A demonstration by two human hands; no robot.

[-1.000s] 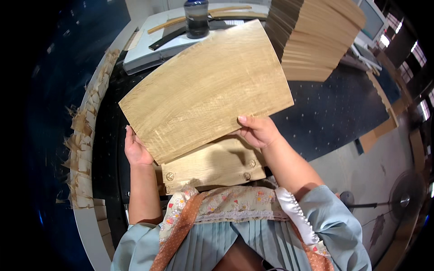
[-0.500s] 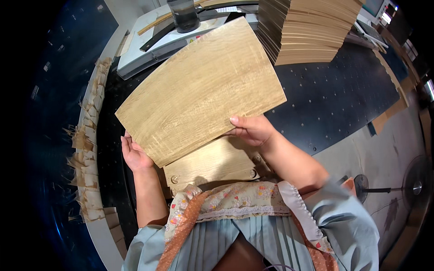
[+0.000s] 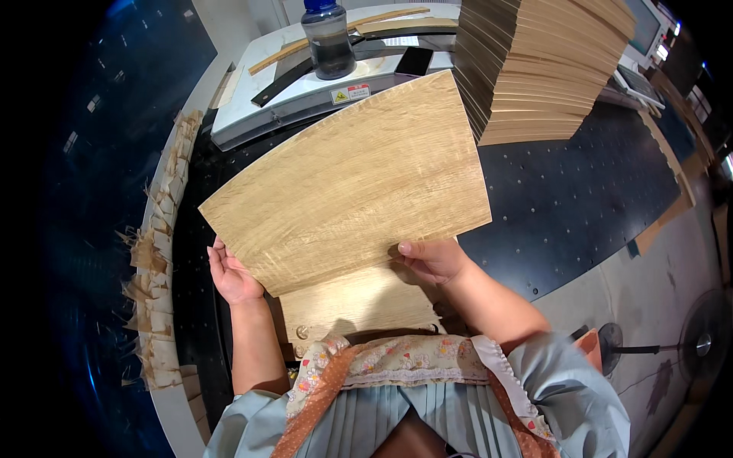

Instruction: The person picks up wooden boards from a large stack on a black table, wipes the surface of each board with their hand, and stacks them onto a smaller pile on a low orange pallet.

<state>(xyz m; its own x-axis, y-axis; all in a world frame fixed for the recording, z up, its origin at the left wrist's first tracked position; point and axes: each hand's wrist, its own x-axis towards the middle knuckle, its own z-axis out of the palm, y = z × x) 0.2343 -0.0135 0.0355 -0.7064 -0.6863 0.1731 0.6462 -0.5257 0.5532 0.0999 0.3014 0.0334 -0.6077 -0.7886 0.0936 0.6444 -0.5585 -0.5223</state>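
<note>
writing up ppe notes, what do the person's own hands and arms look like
The left hand and right hand are bare, with no gloves; no watch or bracelet shows on either wrist. Loose pale blue sleeves leave the forearms uncovered. A floral apron has white ruffled trim and dotted orange straps.

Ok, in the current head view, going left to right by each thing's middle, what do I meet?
Torn brown strips → left hand → wood-grain board → right hand → stack of brown boards → white-framed monitor.
</note>
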